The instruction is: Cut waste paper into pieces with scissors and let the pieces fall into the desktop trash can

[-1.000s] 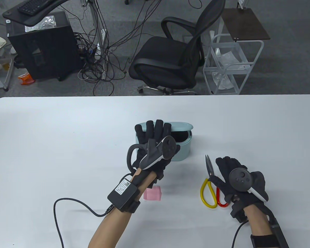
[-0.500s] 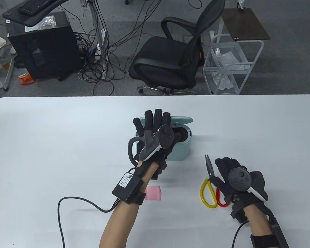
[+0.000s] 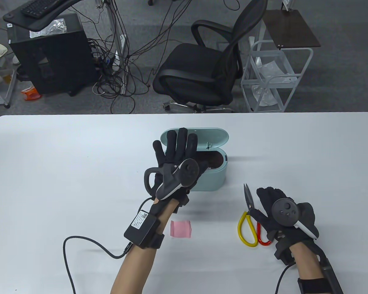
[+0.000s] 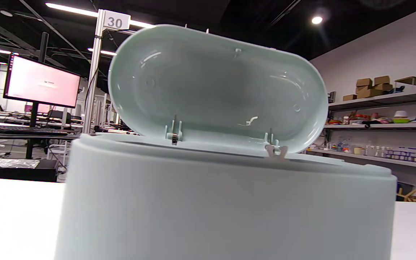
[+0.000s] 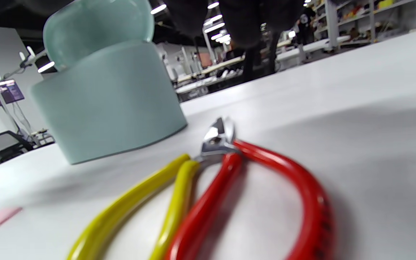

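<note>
1. Paper point(image 3: 181, 228): one small pink sheet, lying flat on the white tabletop point(image 3: 64, 159), near the left forearm and well apart from the scissors. Probably very light, limp and easily creased; best pinched at one edge so the rest hangs free for the blades.
2. Scissors point(image 3: 249, 214): closed metal blades, one yellow loop and one red, flat on the tabletop. Stiff, with sharp points; the glossy loops look smooth, and are the place to take hold. No maker's mark readable.
3. Trash can point(image 3: 213, 179): pale green oval tub, lid point(image 3: 207, 139) standing open on rear hinges. Looks like light, rigid plastic and may slide if pushed. No label visible.
4. Left hand point(image 3: 178, 159): raised in front of the lid, fingers point(image 3: 181, 137) straight and spread, gripping nothing.
5. Right hand point(image 3: 277, 211): resting over the red loop, fingers loosely extended; whether any finger is threaded through the loop cannot be told.
6. Writing: "30" on a post sign and "35" on another, both in the left wrist view; the wrist pack label point(image 3: 139, 220) is too small to read.
</note>
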